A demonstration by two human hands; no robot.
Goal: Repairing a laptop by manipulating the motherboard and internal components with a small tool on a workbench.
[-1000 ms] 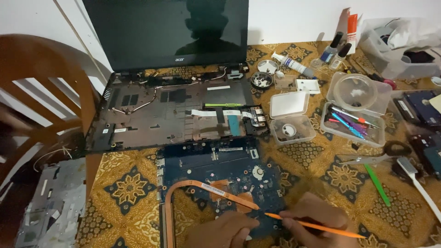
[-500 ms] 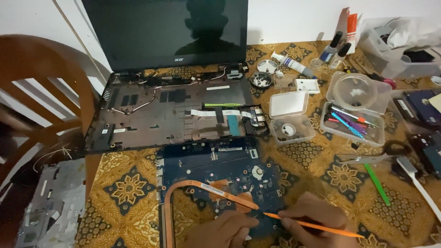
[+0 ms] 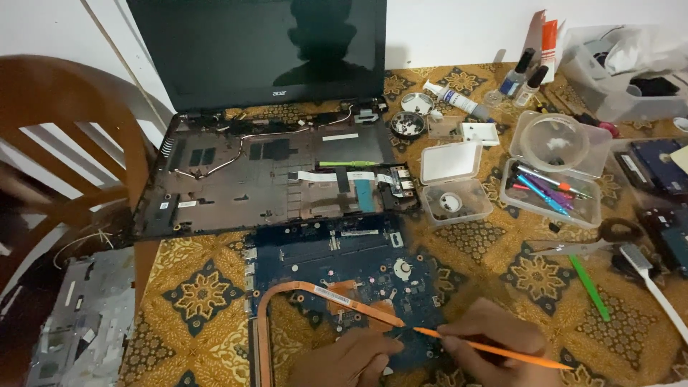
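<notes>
Since the earlier frames almost nothing has shifted; both hands remain at the lower edge of the blue motherboard (image 3: pixel 344 265), which lies below the opened laptop base (image 3: pixel 272 179). The right hand (image 3: pixel 494 344) pinches one orange tool (image 3: pixel 487 349); the left hand (image 3: pixel 344 362) presses fingertips onto the board beside one copper heat pipe (image 3: pixel 315 294). Risk: the tip could slip and scratch components. Two clear boxes are near.

We see a blue laptop motherboard (image 3: pixel 337 265) lying flat on the patterned worktop (image 3: pixel 201 294), just in front of the opened laptop base. A curved copper heat pipe (image 3: pixel 315 294) lies across it, and a thin orange tool (image 3: pixel 487 349) slants low with its tip touching the board's lower edge.
</notes>
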